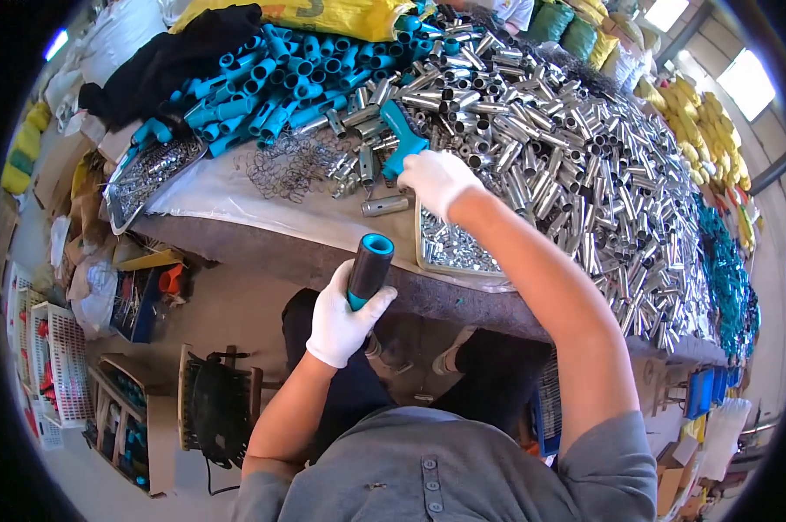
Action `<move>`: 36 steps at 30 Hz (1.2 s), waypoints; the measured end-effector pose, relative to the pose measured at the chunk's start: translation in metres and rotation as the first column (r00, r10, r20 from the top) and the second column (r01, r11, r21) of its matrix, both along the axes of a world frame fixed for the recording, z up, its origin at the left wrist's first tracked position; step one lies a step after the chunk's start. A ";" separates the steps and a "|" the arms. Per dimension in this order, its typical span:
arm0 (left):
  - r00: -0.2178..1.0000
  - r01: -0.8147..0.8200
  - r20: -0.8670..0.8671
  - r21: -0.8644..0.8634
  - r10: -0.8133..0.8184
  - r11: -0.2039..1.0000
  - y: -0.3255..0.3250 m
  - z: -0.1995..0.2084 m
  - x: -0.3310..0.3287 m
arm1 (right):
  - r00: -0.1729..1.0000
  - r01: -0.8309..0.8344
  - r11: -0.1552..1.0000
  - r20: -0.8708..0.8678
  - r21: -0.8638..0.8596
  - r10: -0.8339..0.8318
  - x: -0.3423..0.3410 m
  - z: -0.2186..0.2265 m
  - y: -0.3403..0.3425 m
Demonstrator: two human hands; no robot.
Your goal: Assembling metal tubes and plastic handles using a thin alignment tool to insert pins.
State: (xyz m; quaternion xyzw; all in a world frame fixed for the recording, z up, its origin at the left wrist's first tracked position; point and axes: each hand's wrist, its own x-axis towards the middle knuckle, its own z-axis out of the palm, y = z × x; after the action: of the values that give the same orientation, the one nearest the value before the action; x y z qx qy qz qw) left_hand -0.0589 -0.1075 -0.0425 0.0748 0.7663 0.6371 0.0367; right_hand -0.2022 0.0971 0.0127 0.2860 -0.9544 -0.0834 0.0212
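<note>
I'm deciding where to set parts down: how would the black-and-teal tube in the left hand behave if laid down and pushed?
The black-and-teal tube would probably roll, since its body looks round. It may be light for its size, as its open end looks hollow. It's likely stiff: no bend shows in the gloved left hand.

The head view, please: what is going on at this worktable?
A person holds a black-and-teal tube in the gloved left grip, near the worktable's edge. The gloved right grip touches an angled teal housing, near heaped metal tubes. A tray of small metal parts lies partly under the right forearm.
</note>
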 end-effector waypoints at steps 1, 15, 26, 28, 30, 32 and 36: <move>1.000 -0.002 -0.002 -0.001 0.002 1.000 -0.003 0.002 0.001 | 0.998 0.009 0.988 0.057 0.154 -0.018 -0.017 0.005 -0.011; 0.993 0.106 0.055 -0.079 -0.102 0.991 -0.025 -0.010 -0.007 | 0.860 0.397 0.364 0.479 -0.843 0.173 0.064 0.065 -0.016; 0.943 0.282 -0.124 -0.201 -0.309 0.938 -0.017 -0.005 0.000 | 0.900 0.138 0.751 0.398 -0.645 0.177 0.128 0.025 -0.019; 0.956 0.279 -0.056 -0.129 -0.288 0.951 -0.019 -0.010 0.005 | 0.766 0.038 0.633 0.429 -0.773 0.479 0.097 0.019 -0.009; 0.977 0.202 -0.056 -0.028 -0.204 0.979 -0.024 -0.012 0.011 | 0.846 0.161 0.750 0.481 -0.642 0.230 0.032 0.021 -0.006; 0.981 0.196 -0.004 -0.012 -0.196 0.981 -0.024 -0.013 0.014 | 0.952 -0.153 0.988 -0.262 0.030 0.156 -0.026 0.024 0.003; 0.979 0.205 0.011 -0.047 -0.205 0.978 -0.022 -0.011 0.013 | 0.897 -0.238 0.916 -0.290 0.322 0.335 -0.095 0.011 0.029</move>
State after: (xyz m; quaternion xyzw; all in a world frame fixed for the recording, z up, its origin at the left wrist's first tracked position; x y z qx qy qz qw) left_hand -0.0463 -0.1294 -0.0530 0.1505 0.7694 0.6117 0.1062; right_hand -0.2969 0.1264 0.0238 0.4062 -0.8617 -0.2606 0.1568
